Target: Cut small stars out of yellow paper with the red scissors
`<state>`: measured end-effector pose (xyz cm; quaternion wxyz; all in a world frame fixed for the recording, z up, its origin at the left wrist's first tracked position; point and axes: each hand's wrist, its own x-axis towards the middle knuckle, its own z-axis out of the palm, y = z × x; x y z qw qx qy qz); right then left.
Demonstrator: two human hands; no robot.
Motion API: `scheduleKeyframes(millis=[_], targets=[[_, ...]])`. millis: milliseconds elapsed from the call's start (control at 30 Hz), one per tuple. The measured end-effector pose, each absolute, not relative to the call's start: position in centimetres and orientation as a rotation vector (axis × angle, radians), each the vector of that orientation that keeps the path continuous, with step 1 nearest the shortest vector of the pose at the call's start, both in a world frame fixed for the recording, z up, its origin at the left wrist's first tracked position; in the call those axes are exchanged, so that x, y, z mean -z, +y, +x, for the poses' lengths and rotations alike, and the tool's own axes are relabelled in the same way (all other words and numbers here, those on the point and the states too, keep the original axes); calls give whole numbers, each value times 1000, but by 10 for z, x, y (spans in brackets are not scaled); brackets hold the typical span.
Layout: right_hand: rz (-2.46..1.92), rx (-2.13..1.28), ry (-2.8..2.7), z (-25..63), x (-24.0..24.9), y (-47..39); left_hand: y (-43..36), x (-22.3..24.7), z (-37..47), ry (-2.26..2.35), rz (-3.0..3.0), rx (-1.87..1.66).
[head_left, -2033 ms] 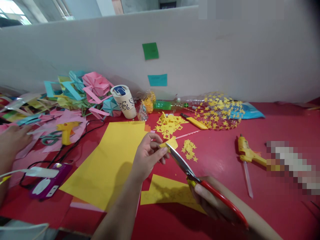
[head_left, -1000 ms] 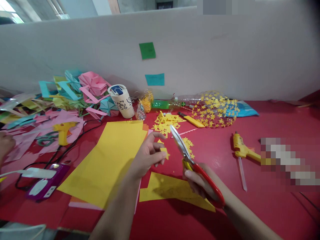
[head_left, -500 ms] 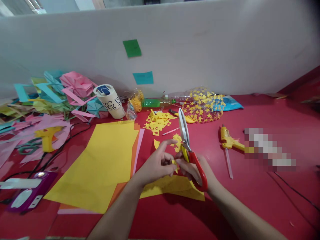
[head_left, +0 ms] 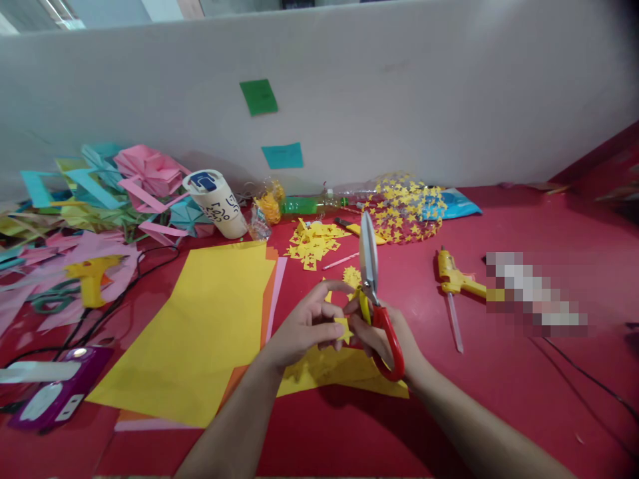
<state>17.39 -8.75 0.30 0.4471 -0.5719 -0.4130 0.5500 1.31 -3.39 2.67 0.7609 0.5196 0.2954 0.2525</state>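
My left hand (head_left: 307, 326) pinches a small yellow paper piece (head_left: 344, 328) between thumb and fingers, in the middle of the view. Close beside it, my right hand (head_left: 382, 332) is closed around scissors (head_left: 369, 256) with red and yellow handles, the blades pointing up and away from me. Its fingertips are near the paper piece; whether they touch it is hard to tell. Under both hands lies a yellow sheet (head_left: 324, 369). Just beyond them is a small pile of yellow stars (head_left: 351, 276), partly hidden by the fingers.
Stacked yellow sheets (head_left: 200, 326) lie left, near a purple device (head_left: 62, 386) and a yellow glue gun (head_left: 92, 279). Another glue gun (head_left: 452, 276) is right. Behind are yellow scraps (head_left: 314, 243), a white cup (head_left: 217, 203), a green bottle (head_left: 304, 205) and folded papers (head_left: 150, 173).
The small yellow piece has turned and shows its face more fully between my left fingers. The scissors have shifted slightly left and stand more upright.
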Motion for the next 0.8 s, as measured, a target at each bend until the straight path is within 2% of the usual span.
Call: scheduleKeyframes(millis=[167, 600, 800], targets=[[-1405, -1451, -1032, 170, -6, -89, -35, -28, 13, 670, 1191, -591], [-1225, -1425, -1255, 166, -11, -97, -32, -23, 9, 692, 1058, -649], [-1298, -1094, -1098, 175, -8, -89, -29, -10, 16, 433, 695, -761]])
